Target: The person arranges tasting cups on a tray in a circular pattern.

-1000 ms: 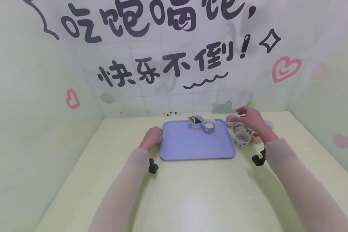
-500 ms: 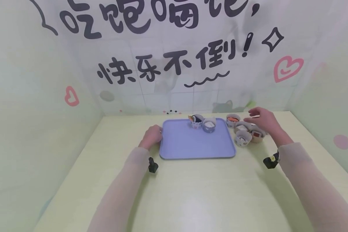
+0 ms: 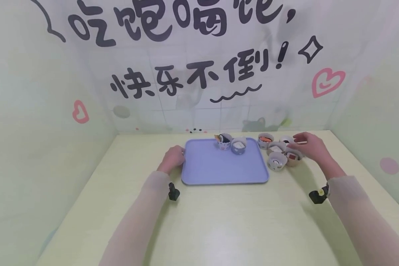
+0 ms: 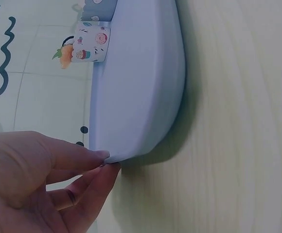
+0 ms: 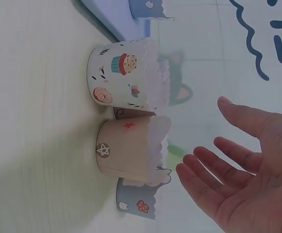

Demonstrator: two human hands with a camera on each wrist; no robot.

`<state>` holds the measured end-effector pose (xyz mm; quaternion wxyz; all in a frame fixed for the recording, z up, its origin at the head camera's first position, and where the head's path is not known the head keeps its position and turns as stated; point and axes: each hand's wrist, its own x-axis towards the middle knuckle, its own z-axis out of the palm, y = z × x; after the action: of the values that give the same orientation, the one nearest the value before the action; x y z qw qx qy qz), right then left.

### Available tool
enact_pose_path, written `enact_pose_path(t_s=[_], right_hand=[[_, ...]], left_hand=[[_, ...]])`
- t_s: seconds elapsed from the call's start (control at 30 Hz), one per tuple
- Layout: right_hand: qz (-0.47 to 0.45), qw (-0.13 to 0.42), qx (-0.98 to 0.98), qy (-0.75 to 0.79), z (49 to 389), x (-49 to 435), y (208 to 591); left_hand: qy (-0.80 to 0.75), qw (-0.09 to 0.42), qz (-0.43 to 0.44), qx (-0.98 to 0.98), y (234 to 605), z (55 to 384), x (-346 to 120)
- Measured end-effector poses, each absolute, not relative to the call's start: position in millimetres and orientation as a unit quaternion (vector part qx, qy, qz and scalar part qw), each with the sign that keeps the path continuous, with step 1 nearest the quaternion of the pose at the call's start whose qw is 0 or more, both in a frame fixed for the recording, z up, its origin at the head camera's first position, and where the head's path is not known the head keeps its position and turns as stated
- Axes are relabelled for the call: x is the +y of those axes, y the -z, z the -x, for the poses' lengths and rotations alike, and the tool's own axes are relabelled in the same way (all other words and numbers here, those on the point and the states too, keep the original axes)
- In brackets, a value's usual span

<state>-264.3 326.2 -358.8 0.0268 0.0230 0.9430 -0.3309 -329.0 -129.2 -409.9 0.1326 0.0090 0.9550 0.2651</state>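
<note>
A blue-purple tray (image 3: 219, 171) lies flat on the table. My left hand (image 3: 173, 159) is at its left edge; in the left wrist view thumb and fingers pinch the tray's rim. On the tray's back part stand two paper baking cups: one patterned (image 3: 224, 145) with a dark-and-white piece and an orange bit, one blue-grey (image 3: 238, 149) with a white piece. My right hand (image 3: 310, 147) hovers over the cups right of the tray, fingers apart and holding nothing. Nearest it are a tan cup (image 5: 129, 148) with a dark red piece, a cupcake-print cup (image 5: 119, 73) and a blue-grey cup (image 5: 138, 200).
Also in the right-hand cluster are a cup with an orange piece (image 3: 265, 141) and a cup with a white piece (image 3: 275, 149). A printed wall (image 3: 186, 111) closes the table's back, with side walls left and right. The pale table (image 3: 219, 221) extends toward me.
My right hand has moved right, from above the cup with the orange piece to the cluster's right side, uncovering several cups. The left hand stays at the tray's edge.
</note>
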Motion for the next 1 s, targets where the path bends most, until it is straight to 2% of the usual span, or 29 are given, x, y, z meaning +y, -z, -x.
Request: enact_pose_path(t_s=[0.53,1.0], right_hand=[[-0.027,0.014,0.936,0.349,248.0,347.2,388.8],[-0.03,0.051,0.935,0.349,251.1,352.1,405.0]], left_hand=[[-0.269,0.135,-0.011,0.954,414.2,334.1,-131.1],[-0.27,0.136,-0.012,0.953,411.1,333.0,-129.4]])
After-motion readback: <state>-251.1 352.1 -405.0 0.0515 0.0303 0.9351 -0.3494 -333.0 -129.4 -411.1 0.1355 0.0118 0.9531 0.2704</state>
